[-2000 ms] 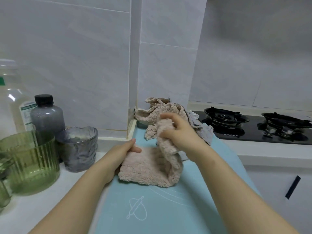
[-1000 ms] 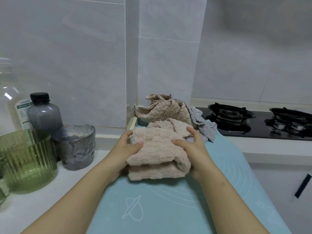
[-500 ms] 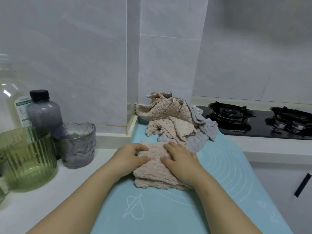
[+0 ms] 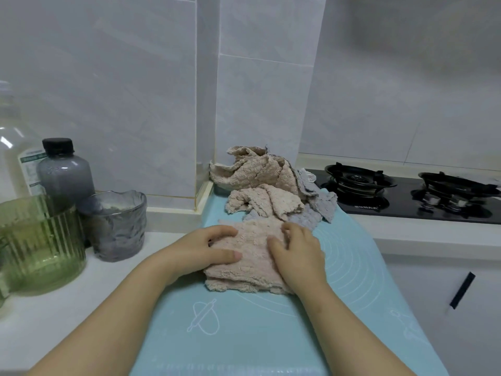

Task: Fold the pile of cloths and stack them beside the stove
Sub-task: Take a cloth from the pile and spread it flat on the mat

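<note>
Your left hand (image 4: 202, 246) and right hand (image 4: 296, 252) press the folded beige cloth (image 4: 250, 241) flat on the blue mat (image 4: 244, 335) — fingers (image 4: 225, 229) nearly straight, gripping nothing. Unfolded pile (image 4: 260, 185) sits just behind, beside the stove (image 4: 379, 195). Risk: release unevenly and the plush layers spring open — fold lost.

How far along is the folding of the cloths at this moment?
Done: one beige cloth looks folded on the mat. In hand: left hand and right hand press it flat. Left: the pile behind it lies crumpled, and no stack shows beside the stove.
</note>
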### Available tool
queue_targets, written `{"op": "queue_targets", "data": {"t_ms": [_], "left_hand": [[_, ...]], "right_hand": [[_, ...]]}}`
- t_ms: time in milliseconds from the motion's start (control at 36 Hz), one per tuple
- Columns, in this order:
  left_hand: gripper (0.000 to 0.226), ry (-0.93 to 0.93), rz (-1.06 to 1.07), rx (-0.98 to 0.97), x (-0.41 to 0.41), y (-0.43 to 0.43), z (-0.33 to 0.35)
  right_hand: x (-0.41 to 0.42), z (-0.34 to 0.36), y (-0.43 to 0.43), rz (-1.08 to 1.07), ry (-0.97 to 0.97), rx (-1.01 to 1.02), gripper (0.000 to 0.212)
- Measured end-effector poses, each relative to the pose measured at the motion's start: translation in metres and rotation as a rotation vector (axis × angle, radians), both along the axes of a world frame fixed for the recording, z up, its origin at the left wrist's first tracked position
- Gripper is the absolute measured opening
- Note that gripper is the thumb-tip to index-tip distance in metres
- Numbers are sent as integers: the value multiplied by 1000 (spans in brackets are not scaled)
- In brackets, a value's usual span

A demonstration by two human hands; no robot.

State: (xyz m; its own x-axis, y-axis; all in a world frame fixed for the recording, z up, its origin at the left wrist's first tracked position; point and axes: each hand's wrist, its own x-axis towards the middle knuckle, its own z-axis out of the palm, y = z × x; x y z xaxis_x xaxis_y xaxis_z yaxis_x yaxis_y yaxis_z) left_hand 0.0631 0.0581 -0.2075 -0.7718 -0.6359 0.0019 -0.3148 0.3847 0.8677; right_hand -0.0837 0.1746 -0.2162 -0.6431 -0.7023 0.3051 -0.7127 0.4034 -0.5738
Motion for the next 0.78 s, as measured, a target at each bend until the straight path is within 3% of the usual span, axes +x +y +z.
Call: {"op": "queue_targets", "data": {"t_ms": [83, 194, 333, 444, 583, 694, 778], "left_hand": [[48, -50, 39, -117, 0, 2, -2], [47, -8, 48, -81, 1, 1, -3], [48, 82, 83, 46, 1, 0, -3], [69, 113, 168, 20, -2, 0, -2], [84, 102, 208, 50, -3, 0, -4], [80, 153, 211, 100, -5, 3, -3], [68, 180, 214, 100, -4, 6, -1]], "right_hand": [[-2, 1, 6, -71, -5, 106, 55], [-3, 2, 6, 32, -66, 121, 69], [2, 6, 7, 269, -393, -151, 75], [5, 12, 6, 362, -694, -398, 70], [2, 16, 5, 411, -1055, -491, 58], [4, 15, 2, 451, -1321, -558, 37], [1, 15, 1, 495, -1464, -588, 48]]}}
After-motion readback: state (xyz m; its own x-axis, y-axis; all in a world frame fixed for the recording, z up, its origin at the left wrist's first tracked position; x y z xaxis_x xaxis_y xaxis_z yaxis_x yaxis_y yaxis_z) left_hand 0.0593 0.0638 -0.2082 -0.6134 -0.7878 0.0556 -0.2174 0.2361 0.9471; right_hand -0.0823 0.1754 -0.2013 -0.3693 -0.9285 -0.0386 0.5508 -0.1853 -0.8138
